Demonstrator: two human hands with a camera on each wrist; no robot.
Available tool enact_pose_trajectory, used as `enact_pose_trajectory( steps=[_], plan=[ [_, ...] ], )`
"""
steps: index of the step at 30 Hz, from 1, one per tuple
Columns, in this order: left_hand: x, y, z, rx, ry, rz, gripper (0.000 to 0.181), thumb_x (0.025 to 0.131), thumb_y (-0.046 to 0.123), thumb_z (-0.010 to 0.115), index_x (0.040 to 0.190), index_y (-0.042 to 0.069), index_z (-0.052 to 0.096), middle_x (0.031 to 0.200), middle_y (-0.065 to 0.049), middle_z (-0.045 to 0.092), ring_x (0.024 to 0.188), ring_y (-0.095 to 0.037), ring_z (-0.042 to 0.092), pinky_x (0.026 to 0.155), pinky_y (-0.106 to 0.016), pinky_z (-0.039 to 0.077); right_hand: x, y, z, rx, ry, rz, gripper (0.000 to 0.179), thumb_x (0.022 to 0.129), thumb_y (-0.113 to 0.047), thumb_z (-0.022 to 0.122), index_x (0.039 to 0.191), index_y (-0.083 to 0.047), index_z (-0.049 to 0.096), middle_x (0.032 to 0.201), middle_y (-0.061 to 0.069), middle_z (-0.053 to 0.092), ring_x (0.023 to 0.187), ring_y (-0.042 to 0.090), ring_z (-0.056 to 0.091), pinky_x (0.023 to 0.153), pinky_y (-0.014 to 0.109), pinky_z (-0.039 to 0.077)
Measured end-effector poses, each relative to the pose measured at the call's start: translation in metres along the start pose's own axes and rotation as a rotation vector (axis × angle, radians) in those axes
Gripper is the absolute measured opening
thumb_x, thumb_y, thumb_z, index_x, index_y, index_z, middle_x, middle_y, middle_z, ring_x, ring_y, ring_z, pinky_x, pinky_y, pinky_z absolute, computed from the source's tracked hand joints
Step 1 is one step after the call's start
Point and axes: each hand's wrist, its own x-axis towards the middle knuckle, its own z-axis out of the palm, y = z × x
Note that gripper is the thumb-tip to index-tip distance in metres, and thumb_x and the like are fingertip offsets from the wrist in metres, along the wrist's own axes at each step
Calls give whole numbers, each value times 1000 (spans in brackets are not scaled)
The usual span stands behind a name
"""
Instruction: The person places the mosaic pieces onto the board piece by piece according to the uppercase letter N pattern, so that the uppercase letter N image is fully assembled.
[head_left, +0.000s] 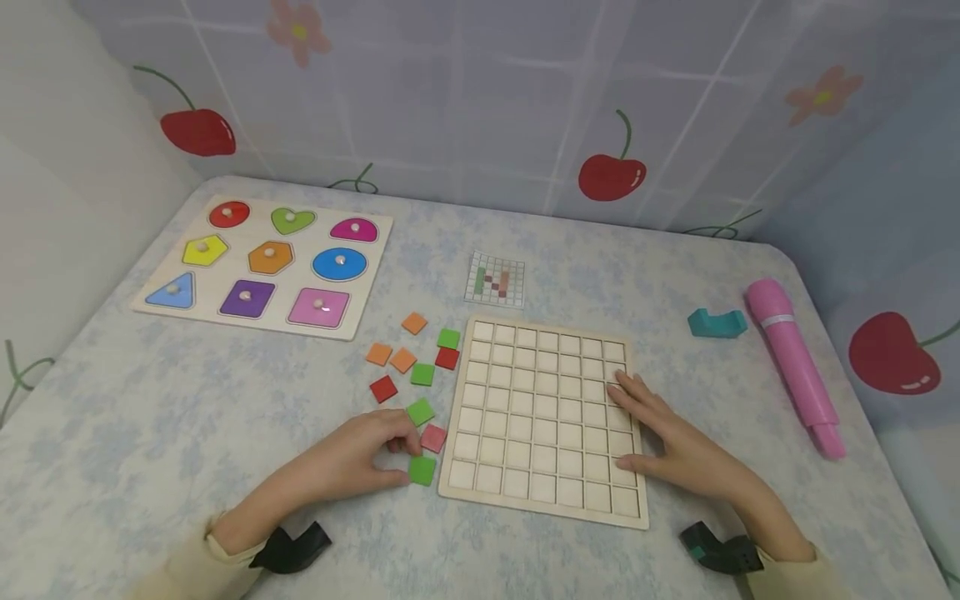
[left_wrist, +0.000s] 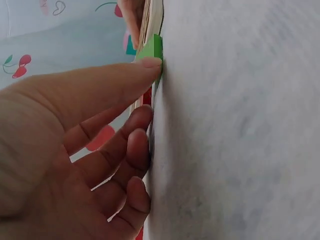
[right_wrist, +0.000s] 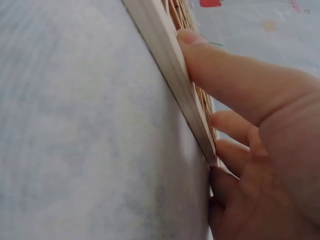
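My left hand is at the near left of the board, thumb and index finger at the edges of a flat green square tile. In the left wrist view the thumb tip presses that green tile, while the index fingertip is hidden behind the thumb. A pinkish-red tile and another green tile lie just beyond the fingers. The wooden grid board has bare cells. My right hand rests on its right edge, fingers spread; the right wrist view shows the thumb on the rim.
Loose orange tiles, red tiles and green tiles lie left of the board. Behind it is a small pattern card. A knobbed shape puzzle sits at the back left. To the right are a teal holder and a pink wand-shaped object.
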Motion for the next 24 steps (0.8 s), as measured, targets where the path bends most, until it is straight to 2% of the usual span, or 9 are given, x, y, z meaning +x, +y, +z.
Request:
enact_pose_trajectory(
  steps=[5,9,14,18,21,24],
  plan=[
    [1,0,3,-100,7,-8,19,79,5,73,84,19,60,78,13,56,73,-8,53,66,-25,46,5,0,-2,-19,-7,-20,83,82,-22,73,149,-10,24,154,12,10,138,35,0,94,70,17],
    [6,1,1,-183,19,-57,15,81,10,74,81,20,62,72,12,58,66,-8,54,59,-24,45,6,0,-4,-6,-16,-34,82,83,-21,72,149,-10,24,154,14,9,138,37,-2,93,70,15],
    [33,10,-4,-260,60,-110,11,81,12,74,80,16,63,73,7,62,64,-12,55,55,-24,42,5,-1,-7,0,-7,-28,82,82,-19,73,149,-10,25,154,13,9,138,38,-2,95,70,14],
    [57,19,1,-282,61,-116,7,83,12,72,88,14,67,74,5,61,66,-12,55,58,-26,45,5,-2,-8,-8,-9,-19,82,82,-21,73,149,-11,25,154,12,9,138,37,0,98,66,15],
    [65,25,9,-301,56,-112,12,85,9,70,97,11,72,81,6,65,68,-9,58,58,-26,48,6,-3,-6,-18,-16,-16,81,83,-24,72,148,-11,26,154,13,11,138,36,1,100,62,15],
    [68,30,16,-307,61,-115,15,84,5,69,97,9,74,85,5,67,69,-7,59,59,-25,48,5,-3,-5,-26,-21,-14,81,83,-26,72,148,-11,27,154,12,11,138,35,1,100,62,16]
  ],
)
